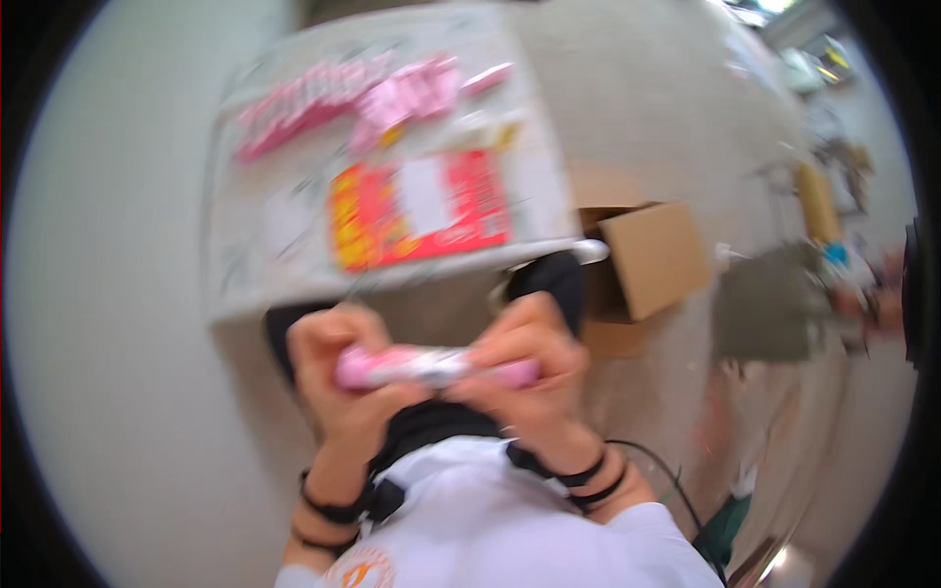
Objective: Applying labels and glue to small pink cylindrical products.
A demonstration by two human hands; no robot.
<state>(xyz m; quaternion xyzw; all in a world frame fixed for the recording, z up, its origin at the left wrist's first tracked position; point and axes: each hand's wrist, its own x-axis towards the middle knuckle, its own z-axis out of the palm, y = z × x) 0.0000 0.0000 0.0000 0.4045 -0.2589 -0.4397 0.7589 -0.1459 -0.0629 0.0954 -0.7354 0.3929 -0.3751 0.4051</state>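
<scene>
Pink elongated item, approx. tube- or pen-shaped, w/ paler whitish mid section. Lying horizontal, gripped at both ends: left end in left hand, right end in right hand. Mid part exposed btwn the fingers. Blurred, finer detail not readable.

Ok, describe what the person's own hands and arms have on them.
The picture is blurred. The left hand and right hand are bare, with no gloves. Each wrist carries dark bands, two or so apiece, with black straps running off them. White sleeves show further up by the lower edge.
</scene>
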